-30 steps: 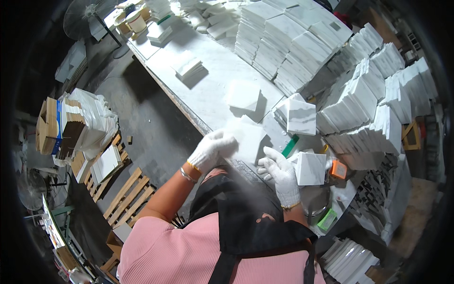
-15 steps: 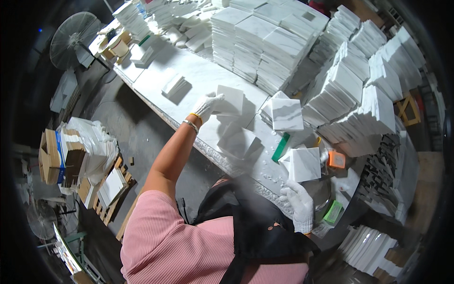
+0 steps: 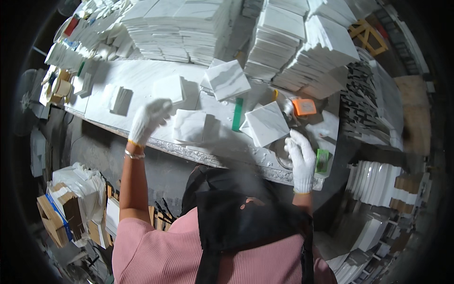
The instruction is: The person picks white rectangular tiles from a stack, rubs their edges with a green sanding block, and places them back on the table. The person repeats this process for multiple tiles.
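My left hand [image 3: 149,118], in a white glove, hovers over the marble tabletop [image 3: 142,75] with fingers apart and nothing in it. It is blurred. A small white tile [image 3: 169,88] lies just beyond it and another white tile [image 3: 189,126] just to its right. My right hand [image 3: 301,156], also gloved, rests at the table's near edge on the rim of a round grey dish [image 3: 280,152], fingers spread. A veined white tile [image 3: 266,123] lies just above that hand. A green stick [image 3: 237,113] lies between the tiles.
Tall stacks of white tiles [image 3: 189,28] fill the back of the table, with more stacks [image 3: 312,42] to the right. An orange block [image 3: 304,106] and a green object [image 3: 322,160] sit near my right hand. Boxes and pallets [image 3: 66,213] stand on the floor at left.
My left hand has drawn back from the far tile toward the near side of the table. My right hand has come up onto the table edge by the dish.
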`<state>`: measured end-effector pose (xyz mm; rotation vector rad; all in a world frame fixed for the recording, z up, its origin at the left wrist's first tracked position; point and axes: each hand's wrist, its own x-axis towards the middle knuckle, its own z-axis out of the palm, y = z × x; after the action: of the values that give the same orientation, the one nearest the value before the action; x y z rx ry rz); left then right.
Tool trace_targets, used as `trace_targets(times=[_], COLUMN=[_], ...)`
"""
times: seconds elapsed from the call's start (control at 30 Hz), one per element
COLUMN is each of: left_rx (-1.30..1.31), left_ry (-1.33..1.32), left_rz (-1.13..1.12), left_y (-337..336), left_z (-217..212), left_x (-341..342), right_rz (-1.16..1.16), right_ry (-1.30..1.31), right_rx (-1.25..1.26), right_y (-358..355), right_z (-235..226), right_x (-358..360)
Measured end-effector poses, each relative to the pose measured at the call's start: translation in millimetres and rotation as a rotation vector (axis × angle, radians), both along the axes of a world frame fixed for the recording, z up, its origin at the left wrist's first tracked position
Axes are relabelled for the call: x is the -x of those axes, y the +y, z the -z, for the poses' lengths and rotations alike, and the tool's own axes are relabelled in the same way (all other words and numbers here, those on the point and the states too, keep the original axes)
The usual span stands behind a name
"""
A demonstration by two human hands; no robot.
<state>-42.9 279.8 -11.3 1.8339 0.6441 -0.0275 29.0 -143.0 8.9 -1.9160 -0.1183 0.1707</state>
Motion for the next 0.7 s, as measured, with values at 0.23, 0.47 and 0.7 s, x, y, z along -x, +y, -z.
trace_targets(times=[0.23,0.47,0.7], left_rx=[0.251,0.363,0.611], left_ry=[0.002,0.022,0.02], left_rz=[0.37,0.425,0.329], left_y=[-108.9,-142.1,-145.6], left_z=[9.2,-2.1,-1.8], left_x=[-2.1,-15.2,-10.3], right_rz=[-0.192,-0.261,-0.244], right_ry=[-0.365,-0.383,-0.378], right_rx=[0.55,0.962,0.851], right_y=[29.5,69.6,72.6], right_z=[6.7,5.7,-5.9], right_x=[-25.0,-24.4,-30.5])
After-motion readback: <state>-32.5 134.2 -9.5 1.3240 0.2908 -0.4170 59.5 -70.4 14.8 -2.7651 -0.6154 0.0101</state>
